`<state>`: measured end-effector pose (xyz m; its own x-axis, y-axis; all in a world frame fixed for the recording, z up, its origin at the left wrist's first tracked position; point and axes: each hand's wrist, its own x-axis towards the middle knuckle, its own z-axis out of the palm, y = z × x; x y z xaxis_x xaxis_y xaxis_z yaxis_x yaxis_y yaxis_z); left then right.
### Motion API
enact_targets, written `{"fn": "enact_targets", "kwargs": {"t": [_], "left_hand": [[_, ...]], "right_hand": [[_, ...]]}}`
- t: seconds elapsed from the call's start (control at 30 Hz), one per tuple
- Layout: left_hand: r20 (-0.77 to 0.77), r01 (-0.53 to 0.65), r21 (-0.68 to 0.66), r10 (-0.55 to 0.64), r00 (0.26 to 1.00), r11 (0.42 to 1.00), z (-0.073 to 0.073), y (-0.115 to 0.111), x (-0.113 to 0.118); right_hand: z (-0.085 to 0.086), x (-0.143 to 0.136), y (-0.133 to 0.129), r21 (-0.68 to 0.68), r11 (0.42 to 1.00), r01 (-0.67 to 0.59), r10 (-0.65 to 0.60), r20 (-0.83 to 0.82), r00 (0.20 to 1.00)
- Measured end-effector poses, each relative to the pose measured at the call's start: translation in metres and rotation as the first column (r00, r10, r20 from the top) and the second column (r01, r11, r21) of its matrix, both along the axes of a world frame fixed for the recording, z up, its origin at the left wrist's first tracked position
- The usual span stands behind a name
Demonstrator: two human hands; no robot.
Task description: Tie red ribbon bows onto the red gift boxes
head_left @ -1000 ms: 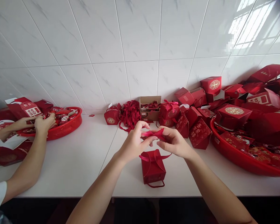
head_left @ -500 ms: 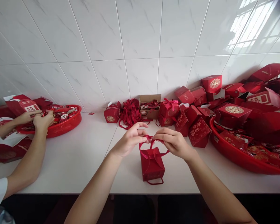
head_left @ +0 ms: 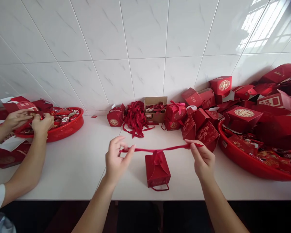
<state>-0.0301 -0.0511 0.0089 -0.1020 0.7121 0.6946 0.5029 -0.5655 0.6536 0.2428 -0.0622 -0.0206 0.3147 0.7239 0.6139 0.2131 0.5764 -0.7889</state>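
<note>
A small red gift box (head_left: 158,171) stands on the white table in front of me, a cord handle hanging at its near side. From its top a red ribbon (head_left: 171,148) stretches out to both sides, nearly straight and level. My left hand (head_left: 118,158) pinches the left end of the ribbon between thumb and fingers. On the right, my right hand (head_left: 203,158) is closed on the other end, with a short tail sticking out past the fingers. Where the ribbon crosses at the box top, I cannot make out the knot clearly.
Behind the box lie a heap of red ribbons (head_left: 136,116), an open cardboard carton (head_left: 156,101) and finished boxes with bows (head_left: 176,113). A red basin (head_left: 247,166) and piled boxes fill the right. At left, a co-worker's hands (head_left: 40,121) are over another red basin (head_left: 74,127).
My hands have moved apart, left hand to the left and right hand to the right. The ribbon loops above the box have been pulled into a straight, taut line.
</note>
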Motion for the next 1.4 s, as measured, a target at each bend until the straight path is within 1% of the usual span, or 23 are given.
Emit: {"fn": "enact_targets", "kwargs": {"t": [0.03,0.1,0.13,0.17,0.27,0.33,0.37,0.43,0.47,0.53,0.57,0.6,0.63,0.7,0.73,0.8,1.03,1.1,1.17,1.23,1.27,1.33,1.4], "left_hand": [[0.017,-0.077,-0.048,0.077,0.997,0.996,-0.012,-0.002,-0.013],[-0.022,-0.23,-0.15,0.229,0.973,0.962,-0.041,-0.006,-0.042],[-0.073,-0.286,-0.205,0.277,0.958,0.936,-0.056,-0.009,-0.056],[-0.134,-0.304,-0.264,0.278,0.951,0.915,-0.071,-0.011,-0.069],[-0.252,-0.188,-0.447,0.078,0.964,0.874,-0.106,-0.017,-0.093],[-0.314,-0.153,-0.458,0.001,0.949,0.876,-0.116,-0.018,-0.091],[-0.332,-0.156,-0.425,0.007,0.943,0.892,-0.116,-0.018,-0.086],[-0.296,-0.16,-0.354,0.052,0.954,0.921,-0.11,-0.017,-0.067],[-0.243,-0.145,-0.341,0.061,0.968,0.929,-0.104,-0.017,-0.055],[-0.119,-0.061,-0.366,0.018,0.993,0.929,-0.093,-0.018,-0.029],[-0.072,-0.007,-0.376,-0.021,0.997,0.927,-0.088,-0.019,-0.016],[-0.045,0.041,-0.376,-0.062,0.997,0.926,-0.083,-0.019,-0.003],[-0.029,0.08,-0.367,-0.097,0.995,0.927,-0.079,-0.02,0.007],[-0.026,0.126,-0.347,-0.144,0.989,0.93,-0.074,-0.02,0.024],[-0.034,0.138,-0.34,-0.158,0.987,0.93,-0.073,-0.02,0.03],[-0.053,0.152,-0.341,-0.18,0.982,0.928,-0.072,-0.019,0.037],[0.009,0.206,-0.359,-0.217,0.976,0.91,-0.077,-0.019,0.044],[0.016,0.163,-0.369,-0.169,0.986,0.915,-0.079,-0.02,0.044],[0.018,0.078,-0.422,-0.078,0.997,0.903,-0.08,-0.021,0.042],[0.039,0.03,-0.525,-0.011,0.999,0.85,-0.081,-0.021,0.038],[0.061,0.045,-0.59,-0.012,0.998,0.806,-0.08,-0.021,0.036],[0.13,0.147,-0.701,-0.077,0.988,0.698,-0.079,-0.021,0.032],[0.186,0.237,-0.761,-0.147,0.972,0.604,-0.076,-0.021,0.03]], "right_hand": [[-0.013,0.009,-0.003,-0.103,0.994,0.042,-0.049,-0.066,0.997],[-0.044,0.03,-0.01,-0.308,0.946,0.099,-0.146,-0.135,0.98],[-0.06,0.041,-0.013,-0.397,0.912,0.107,-0.182,-0.155,0.971],[-0.076,0.05,-0.017,-0.476,0.874,0.093,-0.206,-0.19,0.96],[-0.113,0.07,-0.028,-0.616,0.786,-0.045,-0.208,-0.333,0.92],[-0.121,0.071,-0.031,-0.646,0.763,-0.003,-0.233,-0.279,0.932],[-0.119,0.068,-0.031,-0.635,0.771,0.054,-0.252,-0.226,0.941],[-0.105,0.056,-0.027,-0.55,0.824,0.137,-0.242,-0.123,0.962],[-0.094,0.047,-0.025,-0.487,0.865,0.118,-0.179,-0.082,0.98],[-0.07,0.026,-0.019,-0.359,0.93,-0.08,0.095,0.024,0.995],[-0.059,0.014,-0.017,-0.313,0.925,-0.214,0.257,0.102,0.961],[-0.049,0.002,-0.014,-0.301,0.893,-0.335,0.402,0.195,0.895],[-0.041,-0.009,-0.011,-0.308,0.854,-0.419,0.502,0.278,0.819],[-0.031,-0.028,-0.006,-0.352,0.792,-0.498,0.609,0.403,0.683],[-0.028,-0.034,-0.003,-0.372,0.777,-0.508,0.629,0.443,0.639],[-0.025,-0.043,0.002,-0.396,0.768,-0.504,0.641,0.471,0.606],[-0.02,-0.043,0.005,-0.408,0.781,-0.473,0.622,0.443,0.645],[-0.023,-0.042,0.001,-0.375,0.795,-0.477,0.605,0.433,0.668],[-0.028,-0.042,-0.003,-0.364,0.814,-0.452,0.574,0.391,0.72],[-0.036,-0.04,-0.005,-0.397,0.83,-0.392,0.525,0.316,0.79],[-0.04,-0.039,-0.006,-0.428,0.835,-0.346,0.484,0.273,0.831],[-0.048,-0.036,-0.004,-0.507,0.822,-0.26,0.41,0.21,0.888],[-0.051,-0.033,0.0,-0.586,0.774,-0.24,0.407,0.169,0.898]]}}
